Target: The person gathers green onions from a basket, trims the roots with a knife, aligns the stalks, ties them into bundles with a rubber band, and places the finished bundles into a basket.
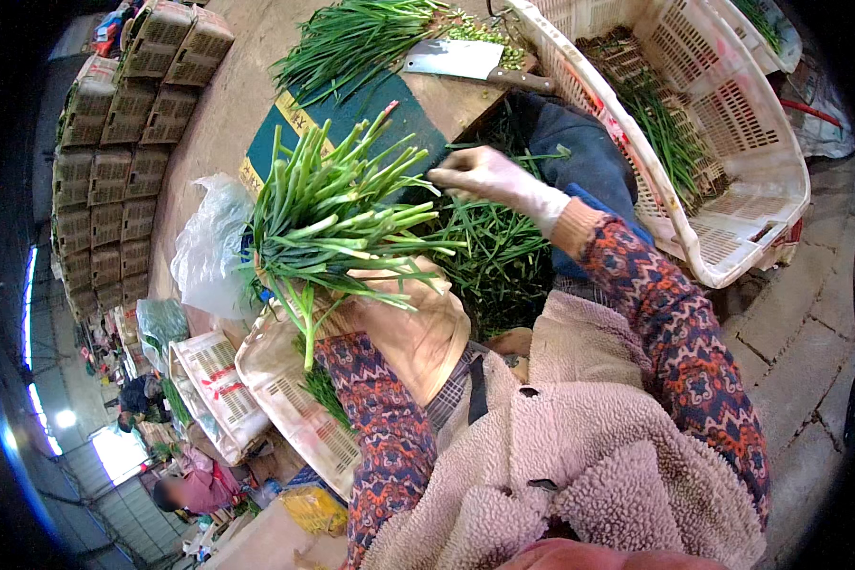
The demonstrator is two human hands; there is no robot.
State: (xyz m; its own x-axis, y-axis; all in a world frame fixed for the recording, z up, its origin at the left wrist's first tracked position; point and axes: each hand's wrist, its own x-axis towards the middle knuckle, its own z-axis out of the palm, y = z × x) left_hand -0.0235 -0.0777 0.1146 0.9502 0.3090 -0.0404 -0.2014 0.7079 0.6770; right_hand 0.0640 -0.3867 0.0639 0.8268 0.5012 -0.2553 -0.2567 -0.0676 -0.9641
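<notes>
A thick bunch of long green stalks with pale cut ends, which look like garlic greens or chives, fans out in front of me. My left hand is mostly hidden under and behind the bunch, at the end of the patterned sleeve, and appears to hold it. Just right of the stalk ends is my gloved right hand, fingers bent and thumb near the fingertips; whether a thin stalk is between them cannot be told. Below it lies a heap of loose green leaves. A cleaver rests beyond, beside another bundle of greens.
At the upper right stands a large white plastic crate with some greens inside. Another crate is beside my left sleeve. A clear plastic bag lies left of the bunch. Stacked crates and a person in pink are farther left.
</notes>
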